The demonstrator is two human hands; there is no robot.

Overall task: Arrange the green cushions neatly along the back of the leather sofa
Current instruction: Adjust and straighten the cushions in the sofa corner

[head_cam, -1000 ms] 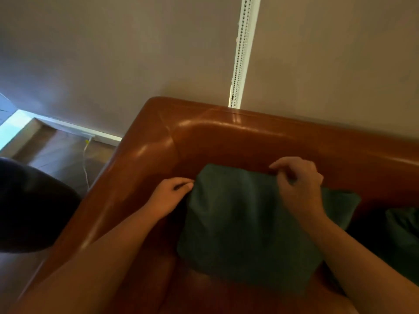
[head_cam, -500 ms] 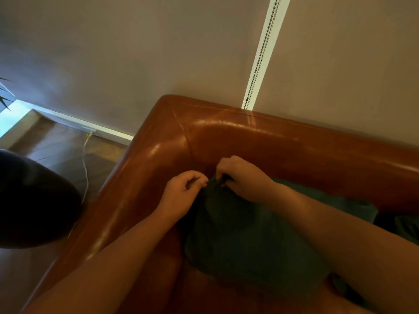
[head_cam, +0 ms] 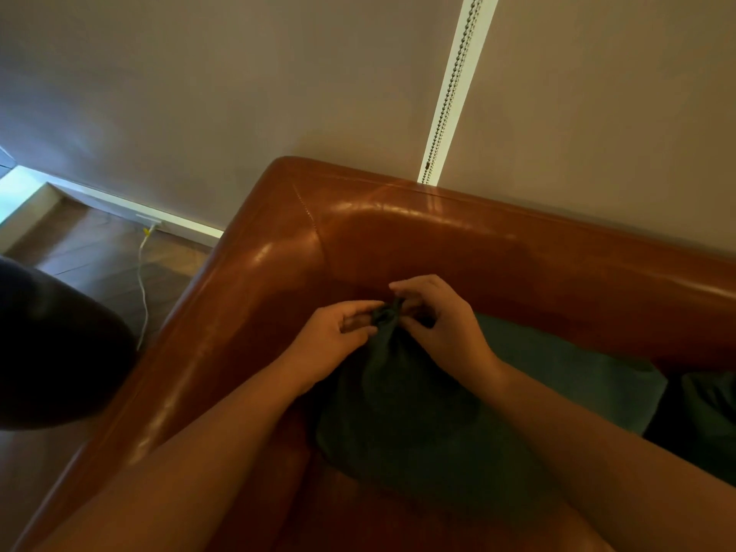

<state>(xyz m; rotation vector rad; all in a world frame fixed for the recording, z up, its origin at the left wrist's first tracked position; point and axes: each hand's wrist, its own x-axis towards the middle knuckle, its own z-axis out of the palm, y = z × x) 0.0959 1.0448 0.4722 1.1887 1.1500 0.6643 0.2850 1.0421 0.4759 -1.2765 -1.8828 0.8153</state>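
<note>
A dark green cushion [head_cam: 418, 412] leans in the left corner of the brown leather sofa [head_cam: 458, 241], against the backrest. My left hand [head_cam: 334, 340] and my right hand [head_cam: 442, 324] both pinch the cushion's upper left corner, which is bunched between the fingers. My right forearm crosses over the cushion and hides part of it. A second green cushion [head_cam: 713, 416] shows at the right edge of the view, lying on the seat beside the first.
The sofa's left armrest [head_cam: 223, 324] curves down the left side. Behind the backrest is a plain wall with a bead chain [head_cam: 450, 89] hanging down. A white cable [head_cam: 142, 280] lies on the wooden floor; a dark rounded object [head_cam: 51, 344] sits at the left.
My right hand has slid from the cushion's top middle to its upper left corner, meeting my left hand. Both hands now bunch that corner; the cushion sits closer to the sofa corner.
</note>
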